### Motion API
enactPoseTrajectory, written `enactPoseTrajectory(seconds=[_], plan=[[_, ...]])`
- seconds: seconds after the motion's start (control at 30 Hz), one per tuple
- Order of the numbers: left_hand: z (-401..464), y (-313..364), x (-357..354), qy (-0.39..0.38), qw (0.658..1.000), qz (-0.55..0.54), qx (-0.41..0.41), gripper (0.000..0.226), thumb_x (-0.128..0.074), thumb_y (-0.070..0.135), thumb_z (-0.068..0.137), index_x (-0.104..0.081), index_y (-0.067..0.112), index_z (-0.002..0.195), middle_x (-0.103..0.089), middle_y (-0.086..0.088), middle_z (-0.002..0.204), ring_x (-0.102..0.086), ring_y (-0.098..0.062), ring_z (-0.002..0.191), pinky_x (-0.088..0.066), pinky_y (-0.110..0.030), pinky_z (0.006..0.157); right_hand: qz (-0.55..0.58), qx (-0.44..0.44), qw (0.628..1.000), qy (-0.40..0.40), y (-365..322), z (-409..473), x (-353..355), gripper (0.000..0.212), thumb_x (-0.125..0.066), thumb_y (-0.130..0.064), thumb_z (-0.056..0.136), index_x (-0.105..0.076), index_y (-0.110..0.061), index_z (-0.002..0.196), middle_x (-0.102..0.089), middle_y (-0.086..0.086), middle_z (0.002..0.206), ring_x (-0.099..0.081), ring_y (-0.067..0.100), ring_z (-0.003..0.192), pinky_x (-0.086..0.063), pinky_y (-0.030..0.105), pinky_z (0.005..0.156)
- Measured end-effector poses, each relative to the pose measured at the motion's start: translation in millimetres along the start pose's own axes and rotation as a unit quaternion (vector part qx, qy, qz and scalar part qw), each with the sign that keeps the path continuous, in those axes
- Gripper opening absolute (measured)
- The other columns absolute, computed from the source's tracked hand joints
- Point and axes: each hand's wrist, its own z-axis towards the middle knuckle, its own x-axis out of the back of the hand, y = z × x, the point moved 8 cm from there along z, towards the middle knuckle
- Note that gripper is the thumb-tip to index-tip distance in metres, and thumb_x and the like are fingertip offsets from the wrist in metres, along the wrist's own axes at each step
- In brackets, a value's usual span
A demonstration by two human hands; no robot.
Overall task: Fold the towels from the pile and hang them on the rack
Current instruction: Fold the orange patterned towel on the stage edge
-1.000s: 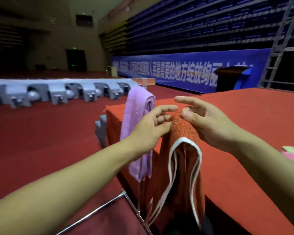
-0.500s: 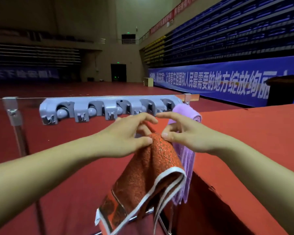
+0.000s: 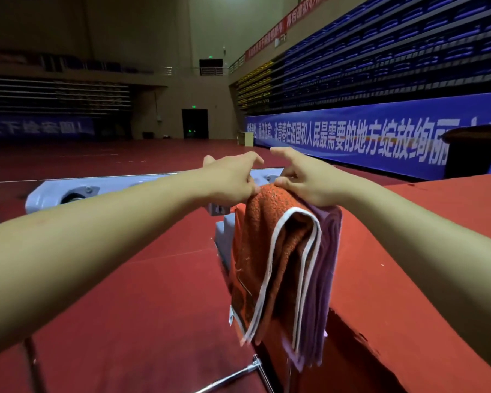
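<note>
Since half a second ago, both hands have carried the orange towel (image 3: 270, 251) rightward and up onto the rack (image 3: 119, 187), so it now drapes over the top bar with its white-edged folds hanging straight down rather than swinging out to the left. It hangs just beside the purple towel (image 3: 325, 279), touching it and covering much of its left side, where before it was held in front of it. The left hand (image 3: 230, 180) pinches the top fold of the orange towel between thumb and curled fingers, index finger extended forward. The right hand (image 3: 304, 180) pinches the same fold from the other side, its index finger also stretched out. The grey clip bar of the rack runs off to the left behind the left forearm. To the right, the red-covered worktop (image 3: 437, 222) lies beside the hanging towels.
</note>
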Motion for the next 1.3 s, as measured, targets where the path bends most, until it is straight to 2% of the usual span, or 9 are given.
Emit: enactPoseTrajectory(seconds=[0.1, 0.27, 0.37, 0.5, 0.63, 0.77, 1.0, 1.13, 1.3], plan=[[6, 1, -11, -0.02, 0.999, 0.04, 0.006, 0.053, -0.056, 0.029, 0.092, -0.037, 0.027, 0.142, -0.068, 0.006, 0.115, -0.058, -0.017, 0.099, -0.027, -0.041, 0.098, -0.024, -0.022, 0.999, -0.04, 11, 3, -10, 0.066, -0.059, -0.031, 0.097, -0.023, -0.024, 0.153, -0.065, -0.001, 0.117, -0.059, 0.018, 0.112, -0.042, 0.035, 0.101], [3, 3, -7, 0.041, 0.983, 0.179, -0.006, 0.057, -0.06, 0.054, 0.088, -0.04, 0.03, 0.135, -0.068, 0.008, 0.107, -0.059, -0.021, 0.108, -0.032, -0.04, 0.09, -0.057, 0.022, 0.997, 0.043, 0, -8, 3, 0.066, -0.07, -0.028, 0.088, -0.036, -0.033, 0.145, -0.06, -0.025, 0.093, -0.052, 0.006, 0.089, -0.044, 0.047, 0.096], [-5, 7, 3, 0.107, 0.985, 0.134, -0.034, 0.056, -0.067, 0.046, 0.084, -0.043, 0.032, 0.132, -0.07, 0.016, 0.099, -0.06, -0.016, 0.106, -0.039, -0.04, 0.089, -0.054, 0.046, 0.995, 0.075, -13, -19, 3, 0.058, -0.063, -0.02, 0.09, -0.04, -0.037, 0.141, -0.068, -0.018, 0.094, -0.058, 0.01, 0.089, -0.046, 0.042, 0.089], [-12, 4, -3, 0.087, 0.996, 0.027, -0.018, 0.057, -0.074, 0.04, 0.083, -0.047, 0.036, 0.133, -0.072, 0.023, 0.097, -0.057, -0.011, 0.109, -0.039, -0.033, 0.082, -0.015, 0.01, 0.998, 0.062, -9, -26, -6, 0.058, -0.059, -0.018, 0.094, -0.036, -0.026, 0.147, -0.073, -0.001, 0.103, -0.064, 0.017, 0.101, -0.049, 0.04, 0.092], [-13, 5, -4, 0.071, 0.997, 0.033, -0.013, 0.055, -0.072, 0.037, 0.086, -0.046, 0.035, 0.134, -0.072, 0.022, 0.097, -0.058, -0.01, 0.113, -0.042, -0.033, 0.084, 0.027, -0.025, 0.999, 0.039, -4, -31, -2, 0.063, -0.062, -0.023, 0.095, -0.031, -0.028, 0.149, -0.072, -0.004, 0.111, -0.063, 0.012, 0.11, -0.049, 0.039, 0.099], [-15, 23, 8, 0.104, 0.99, 0.098, -0.005, 0.044, -0.05, 0.028, 0.093, -0.044, 0.034, 0.137, -0.068, 0.01, 0.119, -0.057, -0.021, 0.116, -0.038, -0.034, 0.081, 0.019, -0.023, 0.997, 0.067, -4, -49, 10, 0.062, -0.061, -0.025, 0.093, -0.032, -0.031, 0.147, -0.07, -0.017, 0.109, -0.061, 0.01, 0.105, -0.044, 0.041, 0.101], [-17, 132, -12, 0.179, 0.975, -0.103, -0.083, 0.031, -0.051, 0.02, 0.091, -0.057, 0.035, 0.117, -0.066, 0.016, 0.114, -0.058, -0.016, 0.111, -0.048, -0.038, 0.091, 0.021, -0.064, 0.984, 0.165, 34, -150, 60, 0.049, -0.062, -0.022, 0.094, -0.044, -0.028, 0.14, -0.064, -0.013, 0.108, -0.06, 0.003, 0.093, -0.046, 0.022, 0.085], [-15, 224, -72, 0.158, 0.953, -0.204, -0.161, 0.03, -0.053, 0.02, 0.089, -0.058, 0.038, 0.113, -0.068, 0.022, 0.108, -0.063, -0.01, 0.096, -0.051, -0.037, 0.088, 0.021, -0.153, 0.961, 0.23, 95, -254, 92, 0.042, -0.06, -0.027, 0.095, -0.048, -0.028, 0.136, -0.064, -0.017, 0.102, -0.061, 0.004, 0.081, -0.048, 0.023, 0.08], [-17, 356, -163, 0.075, 0.911, -0.314, -0.256, 0.026, -0.058, 0.021, 0.087, -0.06, 0.041, 0.105, -0.066, 0.024, 0.101, -0.054, 0.003, 0.067, -0.051, -0.036, 0.082, -0.01, -0.29, 0.912, 0.29, 168, -415, 119, 0.034, -0.061, -0.025, 0.096, -0.053, -0.028, 0.129, -0.065, -0.014, 0.097, -0.061, 0.005, 0.073, -0.05, 0.024, 0.075]])
